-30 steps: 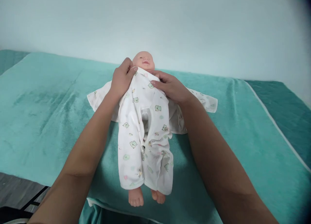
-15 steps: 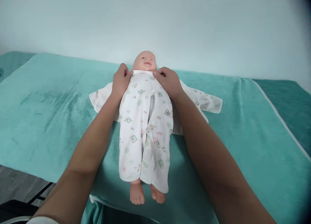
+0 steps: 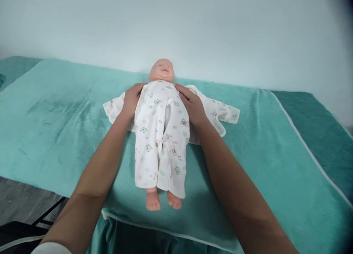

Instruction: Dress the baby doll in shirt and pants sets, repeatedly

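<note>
A baby doll (image 3: 162, 71) lies on its back, head toward the wall and bare feet toward me. Printed white baby pants (image 3: 150, 136) cover its front from the chest to the ankles. Under the doll a matching baby shirt (image 3: 227, 113) is spread, its sleeves out to both sides. My left hand (image 3: 133, 100) rests along the doll's left-of-view side, fingers stretched out against the cloth. On the opposite side my right hand (image 3: 192, 103) lies likewise, its fingers extended along the upper edge. Both palms and some fingertips are hidden.
A green plush blanket (image 3: 68, 136) with a pale edge covers the table, over a darker green cloth (image 3: 311, 114). Behind it stands a pale wall (image 3: 176, 26). At lower left are grey floor (image 3: 16, 199) and a dark frame piece (image 3: 45, 213).
Both hands have let go of the pants' top edge, where the fingers were pinched, and now lie flatter along the doll's sides. The view has shifted slightly.
</note>
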`<state>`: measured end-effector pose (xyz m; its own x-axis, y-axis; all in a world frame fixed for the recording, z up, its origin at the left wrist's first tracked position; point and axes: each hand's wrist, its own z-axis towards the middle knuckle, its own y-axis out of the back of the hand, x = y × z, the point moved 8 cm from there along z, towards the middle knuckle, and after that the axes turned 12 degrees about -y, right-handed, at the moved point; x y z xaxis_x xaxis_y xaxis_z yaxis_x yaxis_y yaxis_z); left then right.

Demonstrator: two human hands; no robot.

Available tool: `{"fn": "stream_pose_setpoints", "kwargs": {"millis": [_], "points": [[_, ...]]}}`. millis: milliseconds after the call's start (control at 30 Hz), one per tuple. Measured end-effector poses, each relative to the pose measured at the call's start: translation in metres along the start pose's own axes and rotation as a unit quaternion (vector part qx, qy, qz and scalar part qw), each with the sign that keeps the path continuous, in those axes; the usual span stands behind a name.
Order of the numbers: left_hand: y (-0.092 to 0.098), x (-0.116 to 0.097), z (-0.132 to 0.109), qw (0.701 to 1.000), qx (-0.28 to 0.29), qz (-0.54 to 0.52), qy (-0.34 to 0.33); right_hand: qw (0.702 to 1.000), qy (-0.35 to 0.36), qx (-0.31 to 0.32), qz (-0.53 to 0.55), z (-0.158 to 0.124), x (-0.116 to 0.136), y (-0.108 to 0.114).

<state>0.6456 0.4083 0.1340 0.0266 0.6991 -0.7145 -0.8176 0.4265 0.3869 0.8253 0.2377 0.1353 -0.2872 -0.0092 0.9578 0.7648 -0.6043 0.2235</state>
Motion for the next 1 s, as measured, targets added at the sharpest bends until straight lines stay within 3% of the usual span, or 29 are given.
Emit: {"fn": "stream_pose_setpoints", "kwargs": {"millis": [167,333,500,633,767,867,1000], "points": [[0.016,-0.007,-0.03,0.994,-0.098,-0.035,0.023,1.0,0.011,0.001,0.01,-0.04,0.029,-0.005],[0.025,-0.018,-0.049,0.994,-0.108,-0.006,-0.006,0.97,0.138,0.026,-0.198,-0.07,0.069,-0.03],[0.035,-0.04,-0.063,0.987,-0.161,0.008,0.007,0.923,0.174,0.021,-0.342,-0.079,0.078,-0.052],[0.022,-0.063,-0.064,0.995,-0.102,-0.02,-0.015,0.906,0.195,0.055,-0.373,-0.086,0.081,-0.066],[0.012,-0.069,-0.064,0.999,-0.031,-0.014,-0.032,0.897,0.214,0.068,-0.381,-0.091,0.083,-0.071],[0.013,-0.067,-0.065,0.998,-0.032,-0.029,-0.041,0.89,0.239,0.057,-0.384,-0.094,0.088,-0.072],[0.017,-0.057,-0.067,0.995,-0.08,-0.058,-0.03,0.885,0.274,0.015,-0.375,-0.098,0.096,-0.066]]}}
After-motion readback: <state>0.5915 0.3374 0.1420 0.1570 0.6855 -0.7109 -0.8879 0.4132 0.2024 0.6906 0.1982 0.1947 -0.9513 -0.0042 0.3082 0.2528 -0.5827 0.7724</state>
